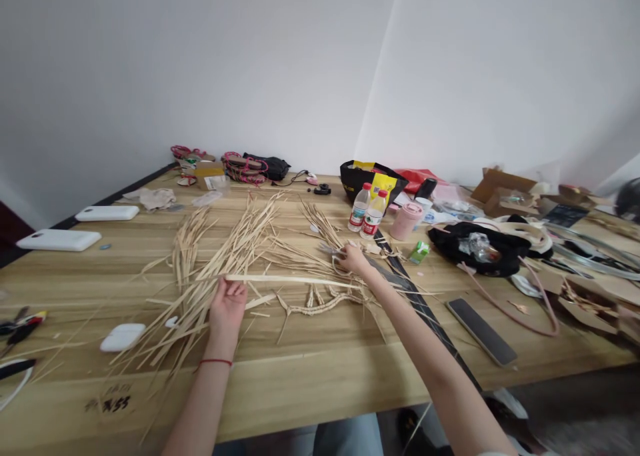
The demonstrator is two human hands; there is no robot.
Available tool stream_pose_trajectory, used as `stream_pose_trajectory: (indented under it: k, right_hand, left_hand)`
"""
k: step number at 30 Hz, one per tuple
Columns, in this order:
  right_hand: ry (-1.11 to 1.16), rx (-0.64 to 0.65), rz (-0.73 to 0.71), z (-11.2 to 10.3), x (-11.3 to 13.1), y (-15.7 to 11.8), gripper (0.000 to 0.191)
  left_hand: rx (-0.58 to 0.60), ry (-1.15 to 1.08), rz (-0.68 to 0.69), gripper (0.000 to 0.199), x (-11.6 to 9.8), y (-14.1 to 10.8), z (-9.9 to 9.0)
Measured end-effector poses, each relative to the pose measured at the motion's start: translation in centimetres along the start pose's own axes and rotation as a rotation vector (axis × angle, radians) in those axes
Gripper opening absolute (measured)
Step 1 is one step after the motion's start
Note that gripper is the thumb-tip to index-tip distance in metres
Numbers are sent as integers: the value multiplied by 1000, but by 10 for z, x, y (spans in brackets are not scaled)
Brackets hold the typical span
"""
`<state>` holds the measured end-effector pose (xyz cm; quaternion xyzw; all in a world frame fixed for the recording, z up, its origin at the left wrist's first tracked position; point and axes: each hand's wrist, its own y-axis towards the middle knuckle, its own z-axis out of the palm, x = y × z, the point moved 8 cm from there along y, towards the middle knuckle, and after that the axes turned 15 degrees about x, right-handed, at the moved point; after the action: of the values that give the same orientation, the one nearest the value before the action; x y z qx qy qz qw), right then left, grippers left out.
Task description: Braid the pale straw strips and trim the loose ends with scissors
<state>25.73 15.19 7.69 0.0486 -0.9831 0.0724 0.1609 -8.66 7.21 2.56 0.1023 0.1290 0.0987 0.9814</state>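
Note:
My left hand (229,308) is closed in a pinch on the left end of a long, pale flat straw strip (290,281), which stretches right across the table. Further off, my right hand (354,259) has its fingers curled down around what looks like a pair of scissors (330,249); they are partly hidden by the fingers. Below the strip lies a braided straw piece (320,305) with loose ends. Bundles of loose straw strips (240,239) spread beneath and beyond my left hand, and another straw bundle (323,223) lies beyond my right hand.
Two bottles (371,215), a pink cup (407,221) and a small green carton (419,252) stand beyond my right hand. A phone (481,331) lies near the right front edge. At left are a white case (123,337) and white power banks (59,240).

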Motion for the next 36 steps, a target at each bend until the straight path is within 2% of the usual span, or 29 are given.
stream_pose_trajectory:
  k: [3,4,5,6,8,9,10,11,15,19,22,25,33,36]
  right_hand:
    - [62,-34,-42,-7,14,-19,26]
    - [109,-46,-84,-9,25,-29,26]
    - [302,-45,-210,-10,40,-42,25]
    - [503,39,-350,-4,59,-54,27]
    - [856,352,-523,23,99,-82,36]
    - [970,504,-553,40,117,-96,38]
    - [1068,575,-542,54,130,-105,37]
    - [1155,556,-495,65,136,-109,37]
    - [1453,342,-214,111,133,-98,35]
    - [1677,261,-127,133,131,-80,40]
    - [1747,280,-126,137,133,-72,44]
    - [1759,324,-138,140,135,-70,44]
    - [1800,443,-230,136,137,-76,33]
    - [1764,446,-263,132,137,-79,30]
  left_hand:
    - [12,78,-18,3,1,0,4]
    - [11,118,-28,2,2,0,5]
    - [14,169,-38,3,2,1,6]
    - [25,234,-45,5,3,1,8]
    - [61,395,-42,10,3,1,12]
    - [76,479,-34,13,4,1,15]
    - [87,554,-29,17,5,0,16]
    - [92,618,-28,21,7,0,16]
    - [96,785,-127,33,23,-4,11]
    - [202,962,-360,35,51,-13,9]
    - [264,1075,-442,31,64,-21,14]
    - [223,1072,-418,28,67,-24,15]
    - [236,816,-544,33,83,-29,8]
    - [223,737,-564,34,85,-30,8]
